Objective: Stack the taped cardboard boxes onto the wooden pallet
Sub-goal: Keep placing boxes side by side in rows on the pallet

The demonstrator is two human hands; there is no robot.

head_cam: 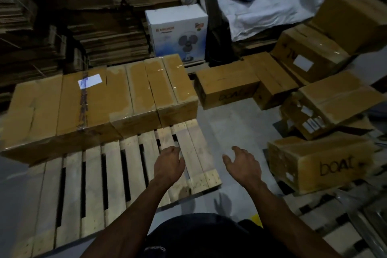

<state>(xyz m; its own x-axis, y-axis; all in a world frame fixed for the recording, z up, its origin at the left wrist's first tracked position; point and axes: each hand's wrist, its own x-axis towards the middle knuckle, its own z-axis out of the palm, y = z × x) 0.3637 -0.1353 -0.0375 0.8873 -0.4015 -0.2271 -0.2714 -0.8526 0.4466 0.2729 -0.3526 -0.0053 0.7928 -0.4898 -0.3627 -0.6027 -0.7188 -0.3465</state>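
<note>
A row of brown boxes (100, 98), tops glossy with clear tape, sits along the far side of the wooden pallet (117, 176); one bears a white label; the leftmost blurs at the frame edge; more boxes (318, 163) lie tumbled on the floor at right, one marked "boat"; the left hand (168, 164) hangs loosely curled, holding nothing, above the slats; the right hand (244, 162) is spread, empty.

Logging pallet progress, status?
Left hand and right hand empty. Back row of boxes on pallet; front bare. Nothing blocking.
</note>
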